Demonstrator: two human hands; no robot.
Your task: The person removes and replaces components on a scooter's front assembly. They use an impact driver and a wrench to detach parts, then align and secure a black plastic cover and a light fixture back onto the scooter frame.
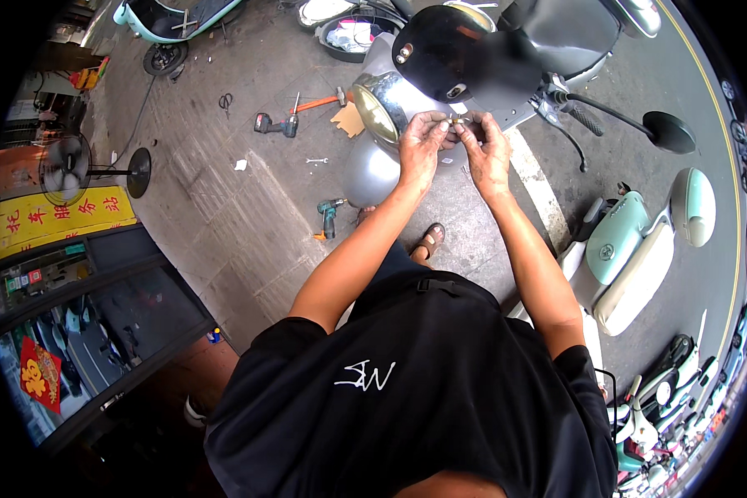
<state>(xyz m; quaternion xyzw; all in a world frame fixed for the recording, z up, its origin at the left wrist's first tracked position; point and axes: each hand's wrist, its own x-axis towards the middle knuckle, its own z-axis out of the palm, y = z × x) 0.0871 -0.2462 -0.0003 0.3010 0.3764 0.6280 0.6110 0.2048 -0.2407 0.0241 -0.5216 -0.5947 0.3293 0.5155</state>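
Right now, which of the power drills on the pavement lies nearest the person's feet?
Start at the grey scooter and drop to its front mudguard. Just left of it lies the teal drill, near a sandalled foot. The other drill, farther off, is red and black.

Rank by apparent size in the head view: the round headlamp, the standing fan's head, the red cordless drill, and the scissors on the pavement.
1. Headlamp and fan head: they look about alike, and the headlamp is nearer the camera, so I won't rank them.
2. Red cordless drill.
3. Scissors, smallest.
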